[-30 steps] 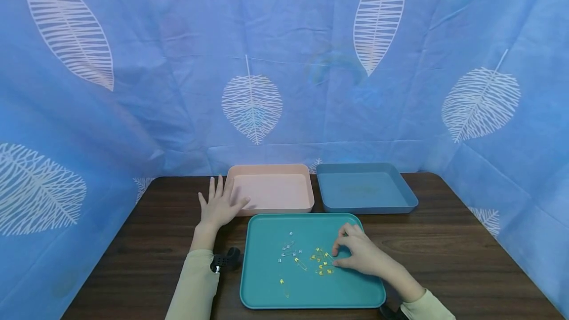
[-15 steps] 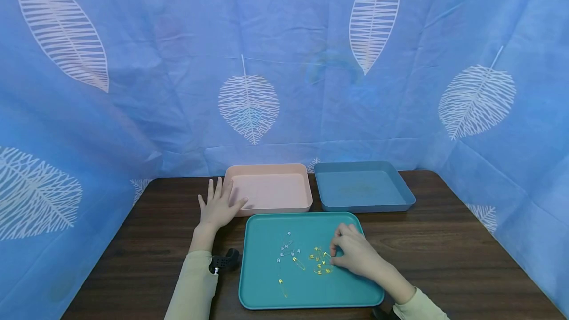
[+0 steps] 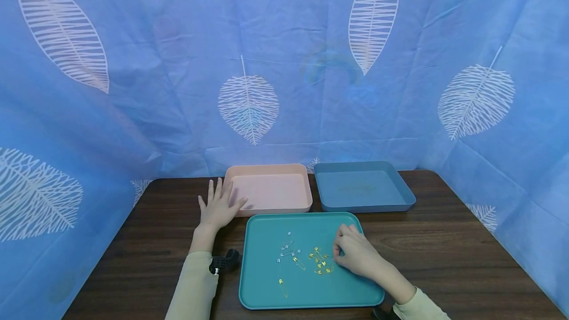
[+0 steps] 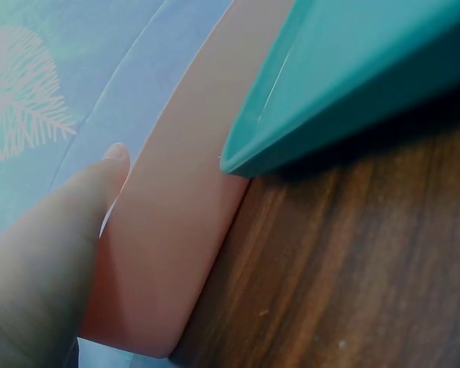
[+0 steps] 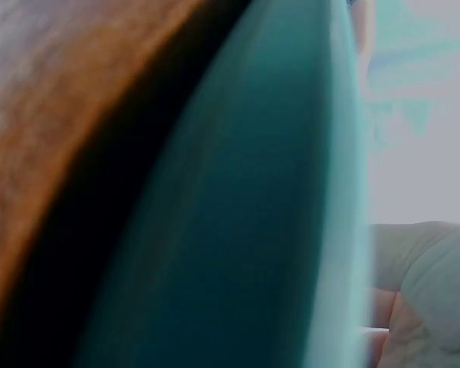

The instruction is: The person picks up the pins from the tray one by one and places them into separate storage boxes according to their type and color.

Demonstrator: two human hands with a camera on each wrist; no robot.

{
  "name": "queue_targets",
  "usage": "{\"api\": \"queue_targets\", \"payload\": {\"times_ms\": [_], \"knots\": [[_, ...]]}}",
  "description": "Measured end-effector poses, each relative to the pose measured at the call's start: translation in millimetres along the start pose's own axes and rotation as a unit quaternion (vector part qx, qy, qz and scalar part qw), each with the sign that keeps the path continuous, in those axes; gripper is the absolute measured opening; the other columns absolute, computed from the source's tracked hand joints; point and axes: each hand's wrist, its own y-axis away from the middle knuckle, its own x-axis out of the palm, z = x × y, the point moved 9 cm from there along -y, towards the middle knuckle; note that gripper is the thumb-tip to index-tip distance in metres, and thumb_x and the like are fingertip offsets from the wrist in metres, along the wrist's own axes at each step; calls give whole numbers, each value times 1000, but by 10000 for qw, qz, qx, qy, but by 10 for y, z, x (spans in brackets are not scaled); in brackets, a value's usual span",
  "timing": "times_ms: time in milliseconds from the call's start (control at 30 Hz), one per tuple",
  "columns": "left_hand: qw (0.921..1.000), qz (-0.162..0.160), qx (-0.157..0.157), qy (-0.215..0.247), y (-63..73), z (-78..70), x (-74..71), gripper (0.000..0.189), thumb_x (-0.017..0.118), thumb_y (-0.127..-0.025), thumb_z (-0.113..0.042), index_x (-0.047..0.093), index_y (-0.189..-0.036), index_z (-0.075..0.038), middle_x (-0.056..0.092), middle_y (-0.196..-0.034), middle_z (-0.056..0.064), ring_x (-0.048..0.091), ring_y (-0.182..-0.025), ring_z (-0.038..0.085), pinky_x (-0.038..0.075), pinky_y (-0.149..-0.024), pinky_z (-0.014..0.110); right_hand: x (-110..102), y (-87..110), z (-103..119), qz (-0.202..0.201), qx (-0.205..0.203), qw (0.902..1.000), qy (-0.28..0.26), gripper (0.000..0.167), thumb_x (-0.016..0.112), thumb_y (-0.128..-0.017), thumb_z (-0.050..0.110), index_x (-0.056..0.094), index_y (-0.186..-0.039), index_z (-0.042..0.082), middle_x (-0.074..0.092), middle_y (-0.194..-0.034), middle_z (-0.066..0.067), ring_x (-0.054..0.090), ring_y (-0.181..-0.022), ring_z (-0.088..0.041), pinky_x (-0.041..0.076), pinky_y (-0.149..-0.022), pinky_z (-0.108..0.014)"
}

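My left hand (image 3: 219,211) lies with spread, straight fingers at the left end of the pink tray (image 3: 271,211). In the left wrist view its thumb (image 4: 111,172) touches that tray's rim. Over the right part of the teal tray (image 3: 355,295), my right hand (image 3: 357,255) has its thumb and index finger brought together. They pinch at the right edge of a cluster of yellow safety pins (image 3: 319,266), on the end of one pin that is mostly hidden. Silver safety pins (image 3: 286,254) lie left of the cluster. Two yellow pins, one of them this safety pin (image 3: 281,282), lie apart.
A blue tray (image 3: 364,208) stands behind the teal one, right of the pink tray. All three are on a dark wooden table (image 3: 444,251). A blue leaf-patterned cloth (image 3: 284,63) hangs behind and at the sides. The right wrist view mostly shows the teal tray's blurred side.
My right thumb and index finger, apart a second ago, have come together beside the yellow safety pins. The right hand has then shifted slightly right. The left hand has stayed in place.
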Motion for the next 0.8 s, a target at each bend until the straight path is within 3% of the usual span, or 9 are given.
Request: {"api": "queue_targets", "payload": {"times_ms": [367, 800], "knots": [[9999, 10, -20, 101, 4, -8, 6, 89, 42, -90, -72, 9, -159, -25, -3, -166, 12, -16, -151, 35, -4, -110, 76, -9, 0, 13, 11, -197, 9998, 0, 30, 74, -72, 5, 53, -58, 21, 44, -84, 8, 31, -77, -12, 31, -68, -24], [9999, 48, -31, 142, 0, 17, 17, 91, 43, -90, -72, 10, -159, -24, -1, -165, 14, -15, -151, 36, -4, -110, 76, -206, -55, -6, -140, -133, 9997, -155, 32, 77, -74, 7, 55, -58, 23, 45, -83, 8, 34, -80, -12, 32, -68, -25]]}}
